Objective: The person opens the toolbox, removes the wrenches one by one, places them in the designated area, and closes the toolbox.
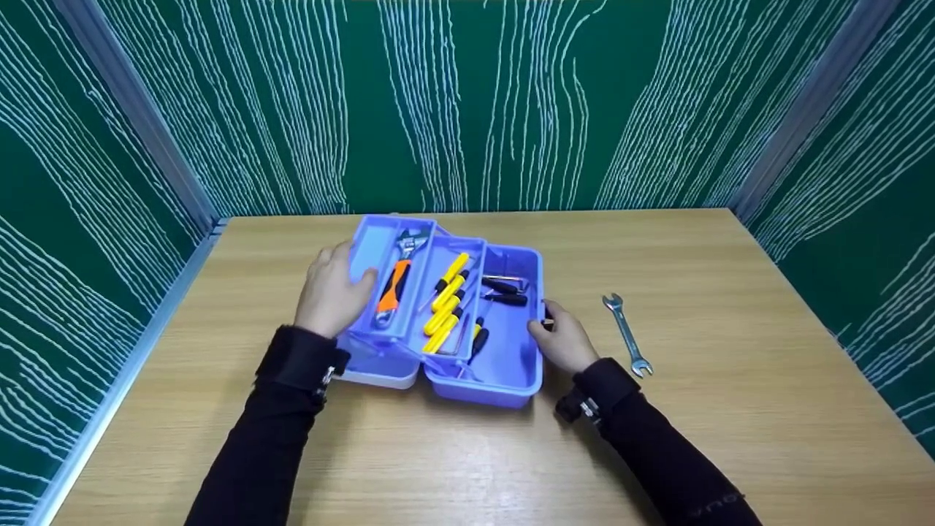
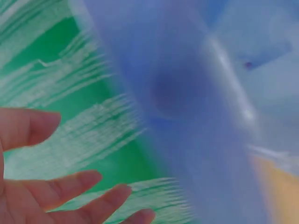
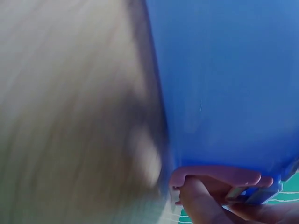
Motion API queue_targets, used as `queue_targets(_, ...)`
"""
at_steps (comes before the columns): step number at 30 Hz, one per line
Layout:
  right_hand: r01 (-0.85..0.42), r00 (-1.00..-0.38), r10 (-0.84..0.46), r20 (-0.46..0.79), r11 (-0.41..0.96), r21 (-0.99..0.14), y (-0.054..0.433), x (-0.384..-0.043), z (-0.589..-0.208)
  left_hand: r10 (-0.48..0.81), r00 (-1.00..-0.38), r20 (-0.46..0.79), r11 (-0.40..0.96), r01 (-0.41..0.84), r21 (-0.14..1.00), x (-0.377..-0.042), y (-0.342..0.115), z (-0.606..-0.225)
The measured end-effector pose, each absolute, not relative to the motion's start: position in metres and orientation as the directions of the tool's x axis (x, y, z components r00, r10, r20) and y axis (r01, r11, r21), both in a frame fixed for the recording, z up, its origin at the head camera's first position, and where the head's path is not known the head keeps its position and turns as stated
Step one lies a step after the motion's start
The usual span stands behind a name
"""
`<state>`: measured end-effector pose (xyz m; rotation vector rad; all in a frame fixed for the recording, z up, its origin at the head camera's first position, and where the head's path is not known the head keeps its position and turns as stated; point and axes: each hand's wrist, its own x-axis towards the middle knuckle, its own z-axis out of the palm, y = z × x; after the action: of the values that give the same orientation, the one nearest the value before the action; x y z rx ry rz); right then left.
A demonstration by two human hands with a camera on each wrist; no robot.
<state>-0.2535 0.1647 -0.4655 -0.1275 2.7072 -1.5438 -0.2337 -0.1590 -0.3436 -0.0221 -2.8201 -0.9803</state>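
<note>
A purple-blue plastic toolbox (image 1: 486, 398) stands opened on the table, its tiered trays spread to the left. In the upper tray lies an adjustable wrench (image 1: 395, 281) with an orange and black handle. Several yellow-handled screwdrivers (image 1: 443, 321) lie in the middle tray, and black-handled tools (image 1: 504, 292) in the bottom compartment. My left hand (image 1: 332, 288) is beside the upper tray's left edge, fingers extended and spread; whether it touches is unclear. At the box's right wall, my right hand (image 1: 564, 340) grips the pinkish latch (image 3: 219, 175) with its fingers.
To the right of the box, a double open-ended wrench (image 1: 626, 334) lies on the wooden table (image 1: 730, 438). Green panels (image 1: 526, 109) with white wavy lines stand behind the table and at both sides.
</note>
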Motion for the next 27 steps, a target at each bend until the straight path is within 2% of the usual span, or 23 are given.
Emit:
queue_targets(6, -0.061, -0.996, -0.081, 0.022, 0.518, -0.853, 0.164, -0.254, -0.464, 0.065, -0.996, 0.061, 0.862, 0.086, 0.500, -0.246, -0.135, -0.323)
queue_targets(12, -0.056, -0.997, -0.078, 0.017, 0.531, -0.846, 0.164, -0.253, -0.465, 0.145, -0.984, -0.101, 0.911, 0.093, 0.402, -0.261, -0.120, -0.315)
queue_targets(18, -0.046, -0.997, -0.075, 0.007, 0.530, -0.847, 0.164, -0.253, -0.464, 0.125, -0.963, -0.238, 0.969, 0.067, 0.238, -0.269, -0.108, -0.313)
queue_targets(22, -0.048, -0.996, -0.084, 0.004, 0.530, -0.846, 0.165, -0.253, -0.464, 0.142, -0.955, -0.261, 0.987, 0.118, 0.108, -0.269, -0.101, -0.315)
queue_targets(27, -0.049, -0.997, -0.081, 0.007, 0.533, -0.845, 0.166, -0.253, -0.465, 0.159, -0.958, -0.240, 0.987, 0.162, 0.008, -0.270, -0.094, -0.320)
